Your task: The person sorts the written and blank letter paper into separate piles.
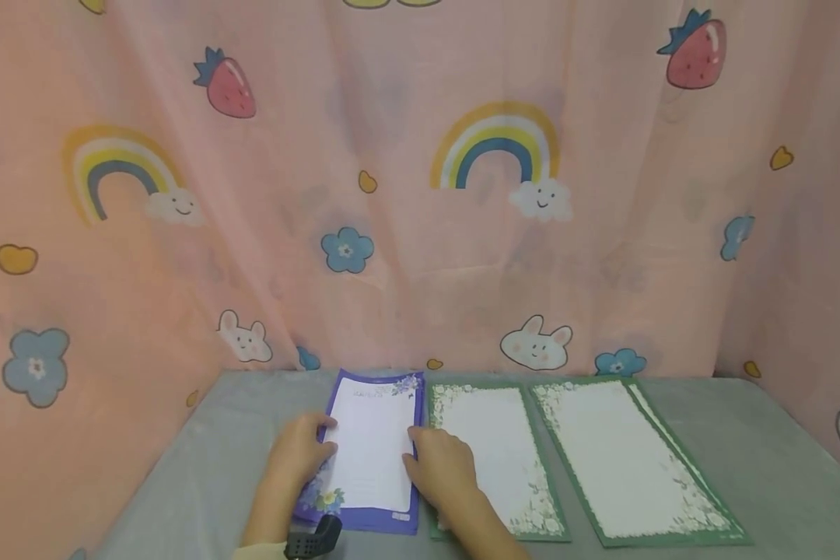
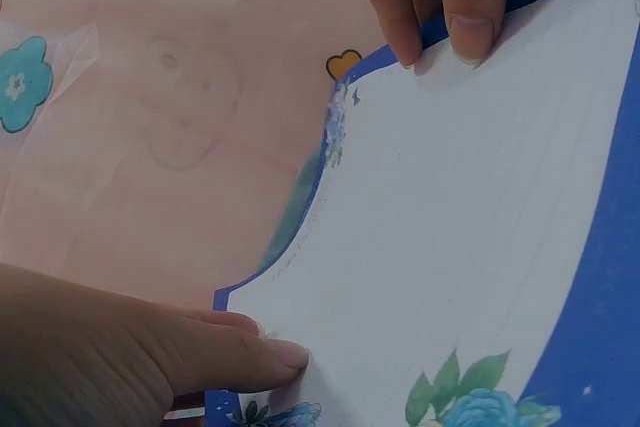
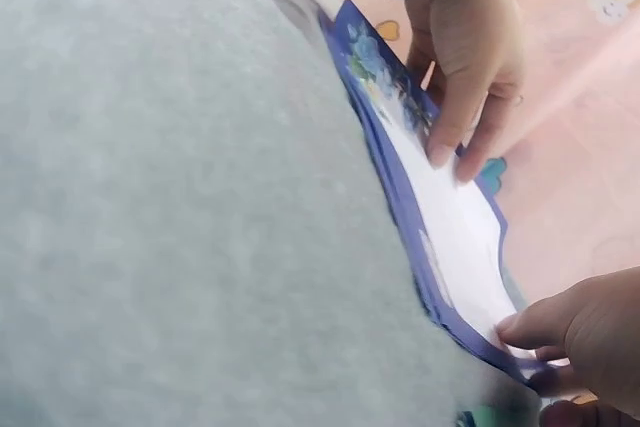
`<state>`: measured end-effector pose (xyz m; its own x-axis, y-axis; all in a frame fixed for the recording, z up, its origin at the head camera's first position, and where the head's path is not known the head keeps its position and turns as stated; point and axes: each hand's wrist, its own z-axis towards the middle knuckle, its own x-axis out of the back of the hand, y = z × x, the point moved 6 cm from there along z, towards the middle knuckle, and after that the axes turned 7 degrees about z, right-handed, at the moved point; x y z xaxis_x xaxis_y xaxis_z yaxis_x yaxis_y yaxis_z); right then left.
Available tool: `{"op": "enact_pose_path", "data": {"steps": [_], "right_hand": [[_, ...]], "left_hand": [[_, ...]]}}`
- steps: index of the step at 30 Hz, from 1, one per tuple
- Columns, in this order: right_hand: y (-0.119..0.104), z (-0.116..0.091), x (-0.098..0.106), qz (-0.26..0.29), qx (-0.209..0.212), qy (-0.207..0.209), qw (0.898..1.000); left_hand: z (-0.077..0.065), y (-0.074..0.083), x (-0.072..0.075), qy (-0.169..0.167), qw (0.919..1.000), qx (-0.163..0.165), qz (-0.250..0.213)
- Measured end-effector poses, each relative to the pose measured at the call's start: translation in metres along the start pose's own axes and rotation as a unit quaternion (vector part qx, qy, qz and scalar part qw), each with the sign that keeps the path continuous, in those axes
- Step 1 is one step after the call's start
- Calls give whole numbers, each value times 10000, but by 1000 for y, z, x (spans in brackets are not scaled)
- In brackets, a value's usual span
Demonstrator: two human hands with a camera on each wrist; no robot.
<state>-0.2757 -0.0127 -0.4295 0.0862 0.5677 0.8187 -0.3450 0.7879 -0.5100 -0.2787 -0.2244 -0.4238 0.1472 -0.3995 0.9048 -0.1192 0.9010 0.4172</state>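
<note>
A small stack of purple-bordered stationery paper (image 1: 371, 443) with a white middle and printed blue flowers is between my two hands, at the left of the row. On its left edge, my left hand (image 1: 297, 451) pinches the sheets, thumb on the white face. The right hand (image 1: 444, 467) grips the opposite edge, its thumb on top and other fingers going underneath in the right wrist view. Several layered edges show along the stack's side (image 3: 395, 192) there. Seen from the left wrist, the top sheet (image 2: 470, 177) bends between the hands.
Right of the stack lies a green-bordered floral sheet (image 1: 497, 459), partly covered by my right forearm. Farther right are more green-bordered sheets (image 1: 623, 459), overlapping slightly askew. All lie on a grey cloth-covered table (image 1: 763, 451), with a pink patterned curtain (image 1: 406, 311) behind.
</note>
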Motion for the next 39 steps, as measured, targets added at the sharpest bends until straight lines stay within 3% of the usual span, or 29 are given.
{"op": "enact_pose_path", "data": {"steps": [8,15,18,24,28,31,35,39], "right_hand": [[-3,-7,1,-601,-29,140,9981],[0,-9,-3,-630,-190,-1,9978],[1,-8,1,-448,-145,-91,9988],[13,-8,23,406,140,-2,9991],[31,-10,37,859,36,11,9963],[46,-11,48,1083,-148,168,9939],[65,-16,62,1339,-226,643,9886],[88,-25,72,1470,-416,841,9847]], "left_hand": [[-2,2,-3,16,10000,31,-34],[-2,3,-4,82,9999,-33,78],[-2,5,-5,79,9998,2,201],[-5,16,-3,272,9986,-68,438],[-8,32,2,624,9968,-419,264],[-11,51,1,777,9931,-874,-26],[-17,77,-8,764,9888,-1267,-204],[-23,96,-26,569,9862,-1516,-343]]}}
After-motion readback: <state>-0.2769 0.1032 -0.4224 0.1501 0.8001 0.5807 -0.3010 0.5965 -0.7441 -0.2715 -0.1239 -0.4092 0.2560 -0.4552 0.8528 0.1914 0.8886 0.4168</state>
